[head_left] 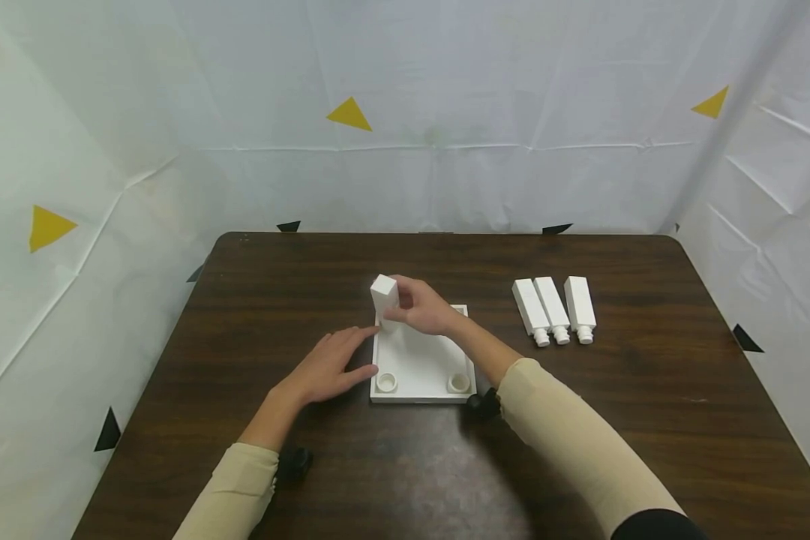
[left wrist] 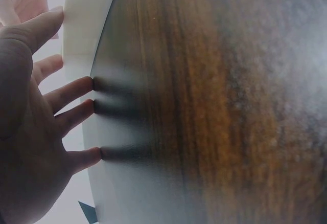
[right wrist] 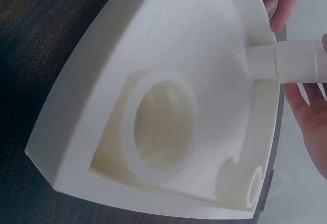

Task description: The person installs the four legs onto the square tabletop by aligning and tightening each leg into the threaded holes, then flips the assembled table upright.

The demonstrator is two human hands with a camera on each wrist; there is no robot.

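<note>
Right hand (head_left: 424,306) grips a white leg (head_left: 385,299) upright at the white tray's (head_left: 421,367) eleven o'clock corner, while the left hand (head_left: 329,367) lies flat, fingers straight, touching its nine o'clock edge.

Even, soft light in the head view; both wrist views are dim, blurred and edge-warped.

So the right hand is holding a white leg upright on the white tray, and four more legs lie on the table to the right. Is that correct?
Almost: the head view shows three spare legs lying there, not four. The right hand does hold a white leg upright on the white tray.
</note>
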